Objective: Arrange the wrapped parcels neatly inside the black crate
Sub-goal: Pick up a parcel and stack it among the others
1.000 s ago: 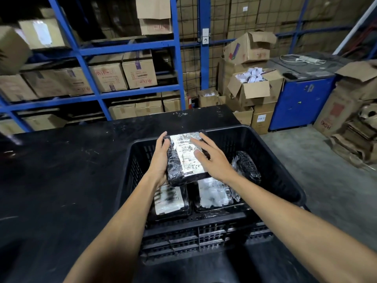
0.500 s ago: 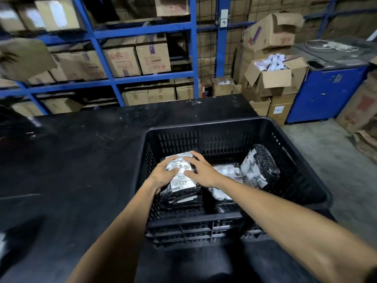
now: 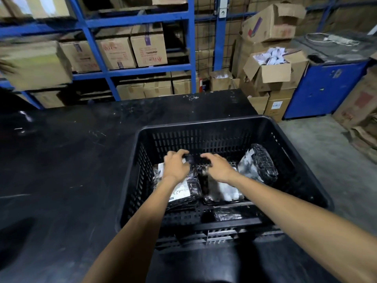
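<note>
The black crate (image 3: 204, 125) stands on the black table. Black-wrapped parcels with white labels lie in it. One parcel (image 3: 181, 190) lies flat at the left, and my left hand (image 3: 175, 166) curls its fingers over that parcel's far end. A second parcel (image 3: 224, 193) lies flat beside it in the middle. My right hand (image 3: 218, 168) hovers over this one's far end with fingers spread. A third parcel (image 3: 259, 164) leans tilted against the crate's right wall. Another parcel (image 3: 226, 216) shows through the near wall's slots.
The black table (image 3: 71, 170) stretches to the left of the crate. Blue shelving (image 3: 130, 19) with cardboard boxes stands behind it. An open box of white items (image 3: 273, 68) and a blue cabinet (image 3: 326, 88) stand at the right, above a concrete floor.
The parcel held up in both hands has gone down into the crate's left side. My right hand has come off it and shifted right over the middle parcel.
</note>
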